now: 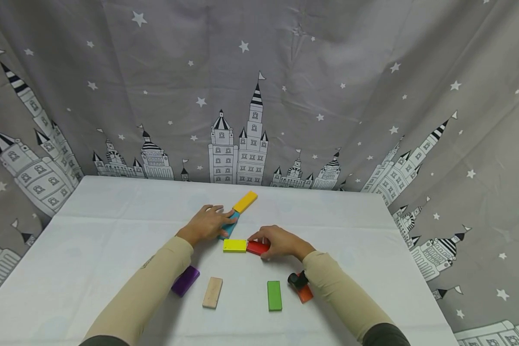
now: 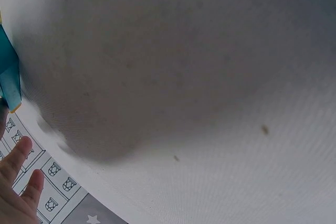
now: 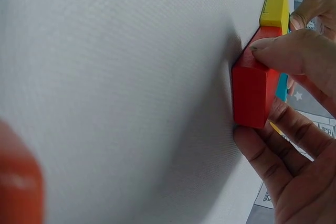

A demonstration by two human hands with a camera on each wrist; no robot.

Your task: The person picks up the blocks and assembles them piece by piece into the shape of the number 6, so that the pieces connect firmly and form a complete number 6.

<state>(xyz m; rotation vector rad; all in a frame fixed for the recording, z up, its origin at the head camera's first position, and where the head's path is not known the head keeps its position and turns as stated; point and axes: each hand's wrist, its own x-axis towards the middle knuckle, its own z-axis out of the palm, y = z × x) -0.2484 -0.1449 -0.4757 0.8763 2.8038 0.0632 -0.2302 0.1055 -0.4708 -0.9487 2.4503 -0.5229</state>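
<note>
Lying left of centre toward the tabletop's [image 1: 112, 226] near edge: purple block [image 1: 186, 280], partly covered by the left sleeve [image 1: 149, 283]. Left hand [image 1: 206, 224] next, middle of the tabletop; thumb and a finger pinch the blue block [image 1: 230, 228], other fingers spread. Wooden block [image 1: 212, 293] flat, on the near-edge side of the hands. Blue block slants toward the far edge; its near end sits close to the yellow block [image 1: 235, 246], contact unclear. Amber block [image 1: 245, 202] meets the blue one's far end, nearest the far edge. Red block [image 1: 256, 248], mid-tabletop, touches the yellow block's right end. Green block [image 1: 274, 295] flat, near-edge side. Right hand [image 1: 282, 241]: thumb and fingers clamped on the red block. Orange block [image 1: 304, 294] last, toward the near right corner, partly hidden by a dark wrist device [image 1: 297, 279].
</note>
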